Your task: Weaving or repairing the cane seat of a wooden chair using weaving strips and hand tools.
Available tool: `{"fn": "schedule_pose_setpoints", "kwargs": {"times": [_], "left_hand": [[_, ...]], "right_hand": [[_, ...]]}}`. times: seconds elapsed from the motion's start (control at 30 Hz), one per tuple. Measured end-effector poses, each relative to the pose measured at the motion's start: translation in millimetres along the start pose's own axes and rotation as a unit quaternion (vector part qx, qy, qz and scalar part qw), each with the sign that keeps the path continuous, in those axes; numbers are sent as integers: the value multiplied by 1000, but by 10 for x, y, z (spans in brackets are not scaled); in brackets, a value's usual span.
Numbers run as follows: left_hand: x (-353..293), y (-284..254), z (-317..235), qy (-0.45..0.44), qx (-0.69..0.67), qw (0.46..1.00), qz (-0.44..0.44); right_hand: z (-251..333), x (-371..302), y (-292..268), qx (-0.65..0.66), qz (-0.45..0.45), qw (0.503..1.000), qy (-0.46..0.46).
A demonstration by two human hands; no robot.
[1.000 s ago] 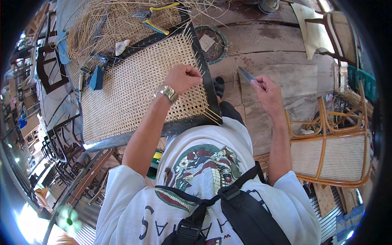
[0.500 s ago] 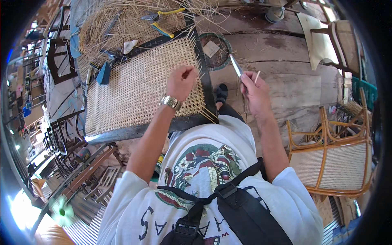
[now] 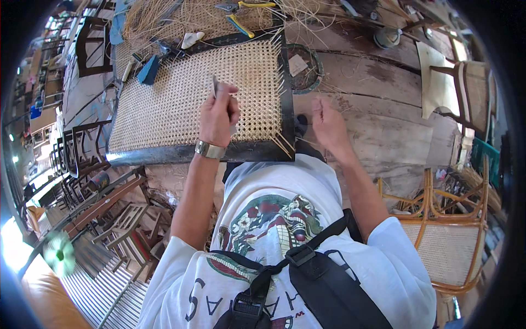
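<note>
Cane panel (image 3: pixel 164 120) lies in front of you, near edge at your waist, likely for easy reach. Left hand (image 3: pixel 219 118) is over the panel, fingers curled round a knife (image 3: pixel 215 84), blade pointing away, probably for safety. Right hand (image 3: pixel 329 126) is off the panel's right side, fingers bunched; can't tell if gripping anything. Yellow-handled cutters (image 3: pixel 239 24) lie past the panel's far edge, presumably parked there.

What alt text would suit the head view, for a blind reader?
A person's left hand holds a blade over a black-framed cane panel; the right hand hovers beside it, over the floor. Yellow-handled cutters and loose strands lie beyond.
</note>
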State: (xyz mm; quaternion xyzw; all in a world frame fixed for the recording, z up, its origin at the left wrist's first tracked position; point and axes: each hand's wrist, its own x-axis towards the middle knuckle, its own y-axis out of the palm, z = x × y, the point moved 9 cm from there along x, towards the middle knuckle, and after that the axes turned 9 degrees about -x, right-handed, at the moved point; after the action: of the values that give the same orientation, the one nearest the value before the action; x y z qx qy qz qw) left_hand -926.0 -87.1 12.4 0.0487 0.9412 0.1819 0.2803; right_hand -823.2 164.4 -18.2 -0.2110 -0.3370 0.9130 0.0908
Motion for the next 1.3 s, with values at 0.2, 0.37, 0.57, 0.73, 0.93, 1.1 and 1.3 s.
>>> {"fn": "schedule_pose_setpoints", "kwargs": {"times": [0.2, 0.37, 0.57, 0.73, 0.93, 1.1, 1.3], "left_hand": [[-237, 770, 372, -39, 151, 970, 185], [-144, 905, 570, -115, 145, 966, 181], [206, 592, 498, -49, 236, 948, 208], [215, 453, 427, -114, 183, 951, 222], [84, 269, 403, -259, 57, 942, 206], [66, 87, 228, -285, -7, 946, 156], [84, -5, 101, -250, 56, 937, 238]], "right_hand": [[546, -154, -317, -216, -199, 953, -76], [820, -347, -247, -220, -291, 910, -195], [829, -357, -66, -31, -119, 989, -82], [1026, -348, 0, -43, -109, 987, -110], [1294, -394, 5, -109, -161, 974, -119], [696, -273, 233, 165, -87, 981, 46], [590, -262, 293, 430, -10, 892, 136]]}}
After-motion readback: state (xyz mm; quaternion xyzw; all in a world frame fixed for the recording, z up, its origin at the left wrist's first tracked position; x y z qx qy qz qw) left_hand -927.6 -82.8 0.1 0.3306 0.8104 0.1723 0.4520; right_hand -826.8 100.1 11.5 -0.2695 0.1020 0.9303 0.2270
